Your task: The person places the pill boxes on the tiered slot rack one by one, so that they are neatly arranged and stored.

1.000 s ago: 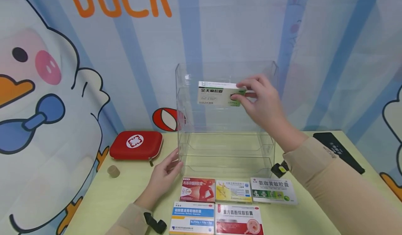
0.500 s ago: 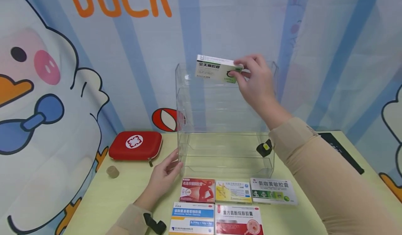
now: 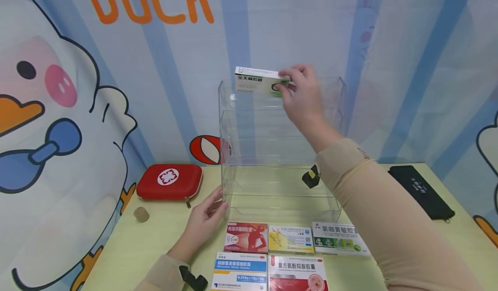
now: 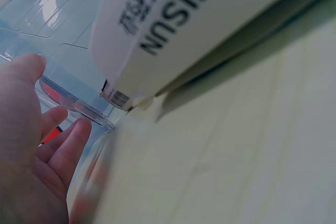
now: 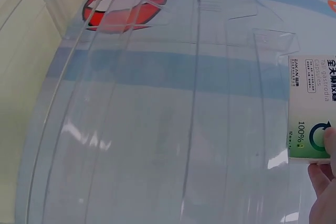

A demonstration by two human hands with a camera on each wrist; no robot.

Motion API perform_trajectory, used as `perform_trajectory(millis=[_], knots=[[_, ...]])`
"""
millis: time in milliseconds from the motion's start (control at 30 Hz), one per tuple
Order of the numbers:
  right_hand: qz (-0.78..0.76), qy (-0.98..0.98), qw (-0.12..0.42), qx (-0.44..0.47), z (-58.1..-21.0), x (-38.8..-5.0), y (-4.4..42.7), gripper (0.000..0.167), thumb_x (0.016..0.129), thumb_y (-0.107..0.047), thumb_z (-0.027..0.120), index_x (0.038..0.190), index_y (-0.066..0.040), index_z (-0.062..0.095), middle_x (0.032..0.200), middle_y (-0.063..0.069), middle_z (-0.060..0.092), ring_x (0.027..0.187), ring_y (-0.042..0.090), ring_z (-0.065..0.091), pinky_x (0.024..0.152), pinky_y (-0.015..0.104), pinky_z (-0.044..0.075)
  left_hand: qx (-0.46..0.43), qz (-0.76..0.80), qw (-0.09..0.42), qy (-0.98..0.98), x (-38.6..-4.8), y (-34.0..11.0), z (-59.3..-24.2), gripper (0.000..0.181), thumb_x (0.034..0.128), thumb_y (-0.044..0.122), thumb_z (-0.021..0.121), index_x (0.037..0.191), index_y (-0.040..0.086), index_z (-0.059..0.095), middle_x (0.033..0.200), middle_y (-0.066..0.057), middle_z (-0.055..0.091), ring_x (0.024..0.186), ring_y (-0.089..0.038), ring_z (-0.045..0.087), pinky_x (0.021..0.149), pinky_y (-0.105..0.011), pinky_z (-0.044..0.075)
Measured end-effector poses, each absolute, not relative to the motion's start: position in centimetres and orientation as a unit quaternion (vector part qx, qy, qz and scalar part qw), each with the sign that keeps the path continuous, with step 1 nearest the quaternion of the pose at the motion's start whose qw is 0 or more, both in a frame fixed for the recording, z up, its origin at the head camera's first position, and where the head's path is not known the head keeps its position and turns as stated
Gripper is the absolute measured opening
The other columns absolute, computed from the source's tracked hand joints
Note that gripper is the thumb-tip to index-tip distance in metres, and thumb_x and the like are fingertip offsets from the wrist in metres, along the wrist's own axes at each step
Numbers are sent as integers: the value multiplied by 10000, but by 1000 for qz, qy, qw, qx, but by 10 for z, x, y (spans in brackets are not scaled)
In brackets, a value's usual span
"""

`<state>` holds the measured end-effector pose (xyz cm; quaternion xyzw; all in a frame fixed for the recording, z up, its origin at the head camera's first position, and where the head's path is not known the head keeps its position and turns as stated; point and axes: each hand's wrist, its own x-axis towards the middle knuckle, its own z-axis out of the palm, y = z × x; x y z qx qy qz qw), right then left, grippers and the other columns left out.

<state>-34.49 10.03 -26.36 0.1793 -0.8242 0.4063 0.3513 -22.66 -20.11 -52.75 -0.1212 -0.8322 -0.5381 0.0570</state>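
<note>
Noted nearest, in front of the clear rack [image 3: 282,195]: a blue-and-white box [image 3: 239,273] and, just beside it, a red-and-white box [image 3: 297,273]. Logged next, lying flat on the pale tabletop [image 3: 116,256] between that pair and the rack, from left to right: a red box [image 3: 246,238], a yellow-and-white box [image 3: 291,240] and a green-and-white box [image 3: 336,239], the last partly covered by the beige right sleeve [image 3: 389,209]. Found at the lower left side of the rack: the left hand [image 3: 204,219], with thumb spread away from loosely bent fingers, and with a relaxed grip closed round nothing. Cannot tell how firmly pressed to the rack's wall. Recorded up at the rack's top tier, left of its middle: a white-and-green capsule box [image 3: 254,82], printed face forward, sloping slightly down to the right. Held at its right end in the right hand [image 3: 301,93], thumb on the printed face, with a pinching grip narrowed to the box's thickness. Cannot tell its depth relative to the tier's front lip. Seen left of the rack: a small tan cylinder [image 3: 141,214] and, farther back, a red zip case [image 3: 169,182] with a white emblem. Seen right of the rack: a black pouch [image 3: 422,191]. Observed farthest, behind the rack: a striped backdrop [image 3: 268,31] with orange lettering [image 3: 143,1].
</note>
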Motion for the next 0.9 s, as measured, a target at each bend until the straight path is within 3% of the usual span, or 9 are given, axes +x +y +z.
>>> perform_trajectory(millis=[600, 900], knots=[[378, -839, 346, 183, -279, -353, 90, 232, 1064, 23, 660, 1284, 33, 734, 1357, 184, 613, 1253, 315, 694, 1096, 340, 635, -135, -542, 64, -827, -228, -203, -526, 625, 1086, 252, 721, 1670, 240, 499, 1580, -151, 653, 1378, -363, 713, 1106, -425, 622], [371, -826, 372, 202, -282, -355, 87, 264, 1069, 14, 636, 1298, 23, 766, 1379, 194, 690, 1233, 345, 706, 1002, 385, 652, -132, -537, 65, -830, -229, -204, -528, 622, 1084, 268, 726, 1665, 248, 507, 1579, -140, 657, 1369, -359, 719, 1100, -429, 626]])
